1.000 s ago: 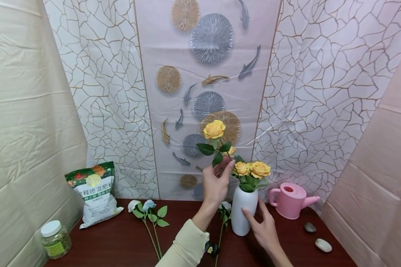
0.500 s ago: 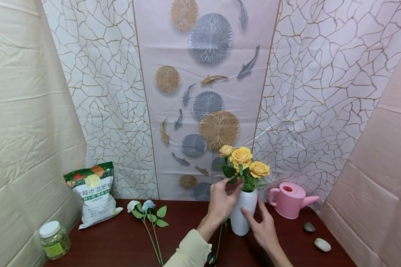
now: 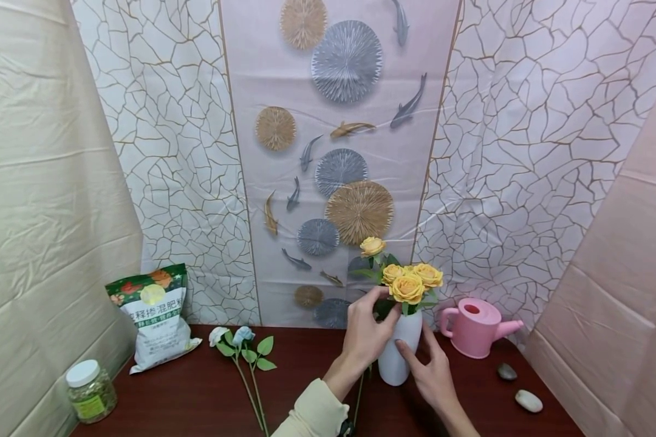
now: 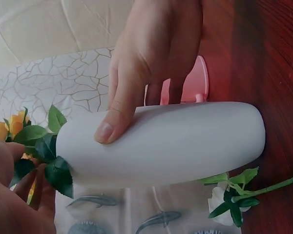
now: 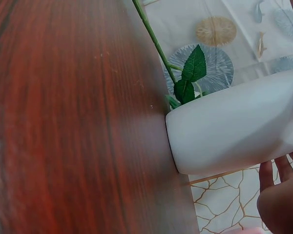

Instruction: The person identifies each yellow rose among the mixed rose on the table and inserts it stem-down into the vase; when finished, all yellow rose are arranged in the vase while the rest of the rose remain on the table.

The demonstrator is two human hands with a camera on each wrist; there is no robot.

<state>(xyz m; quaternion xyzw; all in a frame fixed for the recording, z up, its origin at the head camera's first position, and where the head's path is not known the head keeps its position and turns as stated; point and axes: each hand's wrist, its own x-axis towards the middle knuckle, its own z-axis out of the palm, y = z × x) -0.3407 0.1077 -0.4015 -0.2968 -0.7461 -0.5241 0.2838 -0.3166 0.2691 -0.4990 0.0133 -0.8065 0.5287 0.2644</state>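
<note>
A white vase (image 3: pixel 395 358) stands upright on the table with several yellow roses (image 3: pixel 407 288) in its mouth. My left hand (image 3: pixel 365 331) is at the vase's mouth, thumb and fingers pinching the stem of a yellow rose just under its leaves (image 4: pixel 57 175); the stem itself is mostly hidden. My right hand (image 3: pixel 434 376) holds the vase's right side, with the thumb (image 4: pixel 112 127) across the front and the other fingers behind. In the right wrist view the vase's base rests on the tabletop (image 5: pixel 88 122).
A white rose (image 4: pixel 223 202) lies beside the vase. Further left lie a white rose (image 3: pixel 218 336) and a blue rose (image 3: pixel 243 335). A pink watering can (image 3: pixel 475 331) and two stones (image 3: pixel 528 400) are at right; a fertilizer bag (image 3: pixel 161 321) and a lidded jar (image 3: pixel 91 391) at left.
My left hand has come down and right to the vase's mouth, lowering a yellow rose among the others. My right hand has stayed on the vase.
</note>
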